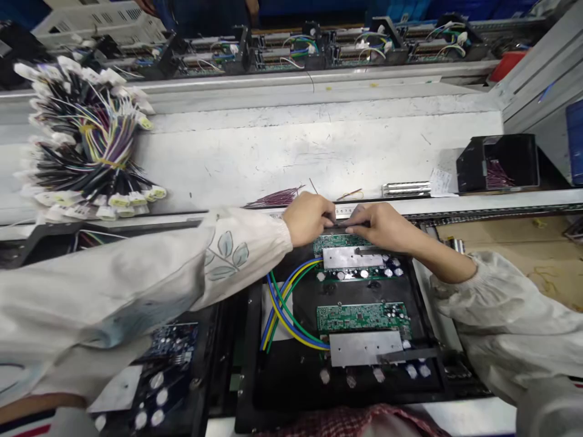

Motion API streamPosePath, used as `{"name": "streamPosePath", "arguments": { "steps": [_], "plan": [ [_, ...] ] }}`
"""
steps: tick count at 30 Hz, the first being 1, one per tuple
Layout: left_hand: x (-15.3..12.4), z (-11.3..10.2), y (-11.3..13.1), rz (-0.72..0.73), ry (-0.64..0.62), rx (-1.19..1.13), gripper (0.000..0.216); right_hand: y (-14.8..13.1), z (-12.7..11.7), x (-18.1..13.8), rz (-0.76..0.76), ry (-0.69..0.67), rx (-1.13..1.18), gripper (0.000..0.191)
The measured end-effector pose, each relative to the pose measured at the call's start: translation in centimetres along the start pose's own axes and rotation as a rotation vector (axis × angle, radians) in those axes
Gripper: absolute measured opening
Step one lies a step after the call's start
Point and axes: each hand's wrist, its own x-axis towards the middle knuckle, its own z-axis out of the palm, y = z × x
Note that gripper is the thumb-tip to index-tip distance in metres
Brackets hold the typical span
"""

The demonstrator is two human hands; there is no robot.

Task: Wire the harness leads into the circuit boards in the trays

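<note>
Pinching a small dark piece [340, 224] at the 12 o'clock rim of the open black case [248, 370]; clock is centred on that case throughout. Right hand [382, 226]: fingers narrow, thumb and index look closed on the piece. Left hand [312, 220]: fingers curled narrow, tips at the piece's 9 o'clock end; can't tell if they grip or only steady it. Piece too small to ID. I'd brace both hands lightly on the rim, use fingertip force only and load it along the rim, not down, since the upper green circuit board [340, 241] sits just below the fingers. Watch the left sleeve [246, 255]: it's near the blue, yellow and green leads [279, 303] and could snag them. Containers: case holds that board plus the lower green circuit board [359, 317], an upper metal plate [353, 257] and a lower metal plate [364, 349]; leads cross on its 9 o'clock side. Second case [195, 413] at 9 o'clock, partly hidden by the sleeve: dark circuit board [175, 343], round silver-topped capacitors [157, 380]. Black bin [469, 164] at 2 o'clock: purple wires [497, 173] inside; loose purple wires [276, 198] at 11 on the white surface [319, 136]. Banded harness bundle [98, 139] at 10.
</note>
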Motion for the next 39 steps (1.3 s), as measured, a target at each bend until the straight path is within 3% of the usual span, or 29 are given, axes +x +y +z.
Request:
{"name": "streamPosePath", "arguments": {
  "steps": [4, 10, 15, 24, 31, 35, 39],
  "plan": [
    [0.4, 2.3, 0.0, -0.199, -0.089, -0.357, 0.009, 0.2, 0.9, 0.1, 0.114, -0.046, 0.011, 0.014],
    [-0.1, 3.4, -1.0, -0.194, -0.076, -0.509, 0.009, 0.3, 1.4, 0.2, 0.118, -0.088, 0.031, 0.010],
    [-0.5, 3.5, -1.1, -0.170, -0.039, -0.498, 0.010, 0.6, 1.6, 0.4, 0.096, -0.105, 0.079, 0.009],
    [-0.4, 3.2, -1.0, -0.176, -0.089, -0.476, 0.010, 0.4, 1.4, 0.2, 0.039, -0.116, 0.062, 0.008],
    [-0.3, 3.2, -1.0, -0.130, -0.083, -0.481, 0.015, 0.3, 1.3, 0.2, 0.134, -0.157, 0.137, 0.009],
    [0.0, 3.5, -1.3, -0.097, -0.116, -0.476, 0.027, 0.8, 1.1, 0.2, 0.116, -0.239, 0.199, 0.013],
    [-0.4, 3.5, -1.0, -0.057, -0.155, -0.417, 0.025, 1.2, 1.1, 0.4, 0.121, -0.255, 0.239, 0.013]
  ]
}}
